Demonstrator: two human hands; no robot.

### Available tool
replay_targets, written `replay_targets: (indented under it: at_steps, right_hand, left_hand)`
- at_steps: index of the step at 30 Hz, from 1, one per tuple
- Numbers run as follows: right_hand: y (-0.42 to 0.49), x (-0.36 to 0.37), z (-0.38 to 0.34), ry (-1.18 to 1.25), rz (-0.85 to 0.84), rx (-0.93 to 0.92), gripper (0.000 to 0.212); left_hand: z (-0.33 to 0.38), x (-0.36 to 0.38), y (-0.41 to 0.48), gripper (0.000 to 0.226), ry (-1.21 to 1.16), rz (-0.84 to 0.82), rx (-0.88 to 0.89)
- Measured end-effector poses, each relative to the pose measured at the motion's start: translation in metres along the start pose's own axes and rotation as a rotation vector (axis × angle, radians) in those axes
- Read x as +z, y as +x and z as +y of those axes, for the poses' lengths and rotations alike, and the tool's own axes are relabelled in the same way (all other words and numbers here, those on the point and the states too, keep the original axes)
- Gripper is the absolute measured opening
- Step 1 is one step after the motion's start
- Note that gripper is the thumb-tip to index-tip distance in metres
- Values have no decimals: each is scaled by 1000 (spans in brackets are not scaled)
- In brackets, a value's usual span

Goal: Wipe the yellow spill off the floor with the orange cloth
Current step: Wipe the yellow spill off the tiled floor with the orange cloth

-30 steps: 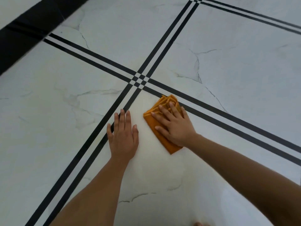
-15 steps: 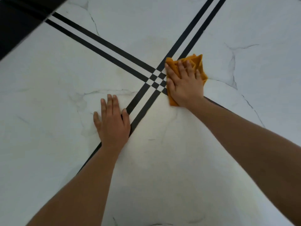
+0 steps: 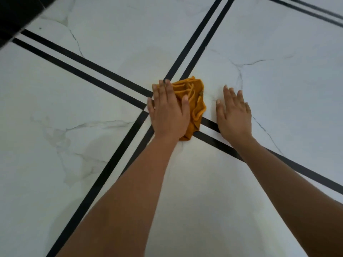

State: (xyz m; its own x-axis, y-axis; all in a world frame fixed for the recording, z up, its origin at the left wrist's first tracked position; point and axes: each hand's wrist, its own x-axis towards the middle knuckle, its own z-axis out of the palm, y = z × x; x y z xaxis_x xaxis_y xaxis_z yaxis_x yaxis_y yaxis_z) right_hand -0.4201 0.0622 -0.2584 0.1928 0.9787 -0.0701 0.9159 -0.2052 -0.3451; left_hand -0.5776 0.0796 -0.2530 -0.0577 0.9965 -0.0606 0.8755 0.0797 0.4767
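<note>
The white floor [image 3: 74, 164] fills the frame, crossed by black stripes [image 3: 79, 71] that meet in the middle. Both arms run off the bottom edge. The left hand [image 3: 168, 112] lies flat on the orange cloth [image 3: 194, 101] at the crossing, hiding its left part. The right hand [image 3: 233, 114] rests flat with fingers spread on bare floor just beside it. No yellow spill can be made out.

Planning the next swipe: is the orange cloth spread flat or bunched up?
Bunched up. The orange cloth shows crumpled ridges and folds beside the left hand, which presses flat on part of it.
</note>
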Motion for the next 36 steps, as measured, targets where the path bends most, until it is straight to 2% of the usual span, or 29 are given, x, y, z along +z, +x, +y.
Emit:
replay_targets:
  at_steps: [3, 5, 7, 9, 10, 11, 12, 15, 16, 19, 21, 25, 26, 30, 35, 36]
  right_hand:
    - [-10, 1, 4, -21, -7, -32, 51]
    - [-19, 1, 6, -10, -28, -42, 51]
    - [-27, 2, 7, -5, -46, -67, 51]
    - [-34, 2, 9, -16, -44, -98, 53]
    - [-36, 1, 9, -19, -42, -99, 55]
    - [-38, 0, 9, -23, -50, -93, 57]
    - [-41, 0, 8, -27, -66, -90, 58]
    - [-46, 3, 0, -55, -120, -123, 58]
    - [-47, 5, -3, -66, -144, -151, 56]
    - [-48, 8, -16, -59, -202, -204, 53]
    - [-50, 9, -25, -50, -214, -216, 54]
    - [-61, 15, -41, -107, -263, -306, 54]
    - [-62, 15, -43, -126, -274, -328, 54]
    - [-64, 15, -51, -185, -302, -372, 56]
    - [-82, 18, -54, -222, -338, -481, 67]
    - [-85, 20, -55, -223, -344, -489, 67]
  left_hand:
    - [16, 24, 24, 70, 67, -66, -144]
    - [14, 32, 21, 74, 206, -49, -110]
    - [6, 29, 3, 79, 285, -65, 74]
    - [-9, 22, -14, 85, 363, -154, 374]
    - [-19, 17, -12, 86, 395, -206, 475]
    - [-28, 12, -3, 87, 401, -230, 500]
    - [-37, 6, 8, 85, 402, -213, 433]
    - [-51, -3, 21, 81, 354, -67, 45]
    - [-52, -4, 10, 81, 375, -70, 44]
    - [-73, -13, -37, 83, 428, -219, 387]
    - [-98, -28, -33, 84, 410, -277, 459]
    - [-120, -40, -29, 86, 392, -123, 87]
    - [-118, -40, -39, 86, 393, -119, 87]
    - [-139, -49, -75, 81, 412, -222, 308]
    - [-165, -58, -65, 78, 380, -55, -57]
    - [-163, -57, -62, 79, 383, -39, -87]
